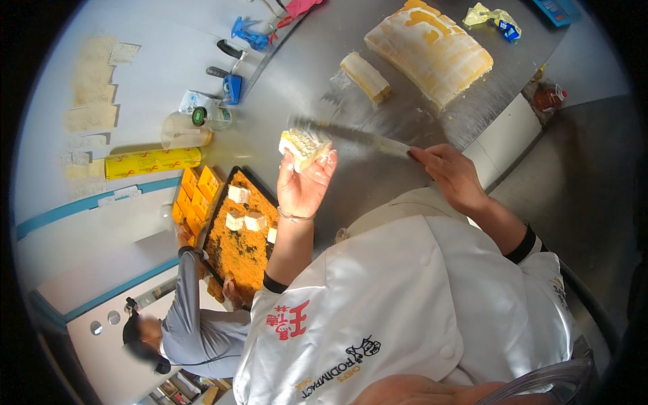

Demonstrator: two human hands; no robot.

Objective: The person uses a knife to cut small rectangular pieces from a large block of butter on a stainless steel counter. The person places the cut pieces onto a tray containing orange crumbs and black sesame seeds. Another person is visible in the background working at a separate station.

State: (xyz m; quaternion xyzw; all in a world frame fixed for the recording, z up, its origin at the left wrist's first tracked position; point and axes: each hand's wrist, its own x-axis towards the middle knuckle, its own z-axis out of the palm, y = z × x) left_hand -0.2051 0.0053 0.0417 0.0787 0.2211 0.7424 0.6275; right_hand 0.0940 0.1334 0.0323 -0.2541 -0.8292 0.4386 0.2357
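Observation:
My left hand (304, 185) holds up a piece of cream-coated cake (304, 146) on its fingers and palm. The long blade of a knife or spatula (364, 137), blurred, reaches over the far side of that piece; its near end is in my right hand (453, 174). Beyond them, a cut cake strip (365, 76) with a white coating lies on the metal table (385, 172). A large slab of layered cake (430, 50), white cream over yellow, sits further to the right. Smears of cream mark the metal beside the strip.
A black tray (259, 183) of orange crumbs holds several white cake cubes (254, 221). Behind it are yellow boxes (201, 202), a co-worker (195, 314), a yellow roll (153, 163), a glass jar (218, 118) and a blue spray bottle (249, 34). A crumpled wrapper (493, 21) lies past the slab.

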